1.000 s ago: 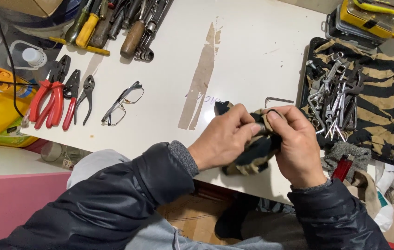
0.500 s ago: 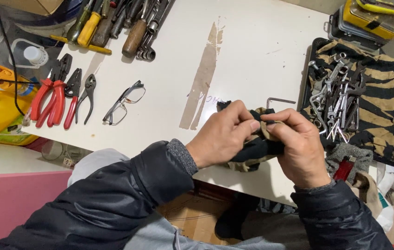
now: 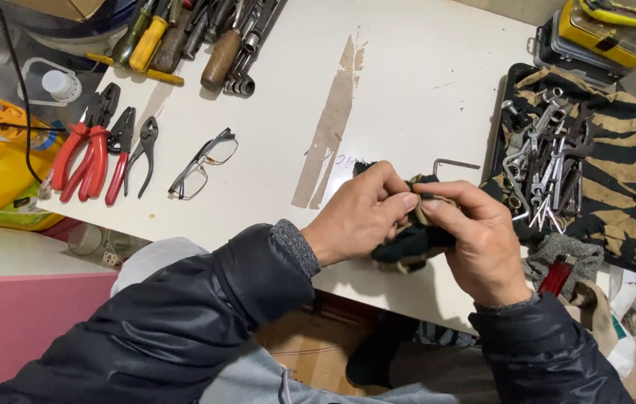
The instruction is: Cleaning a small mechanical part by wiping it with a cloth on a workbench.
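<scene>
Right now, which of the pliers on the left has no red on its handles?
The small grey slip-joint pliers, rightmost of the row, nearest the glasses. The others have red handles.

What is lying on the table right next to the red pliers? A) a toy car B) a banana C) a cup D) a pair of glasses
D: a pair of glasses lies folded open on the white table, just right of the red pliers.
</scene>
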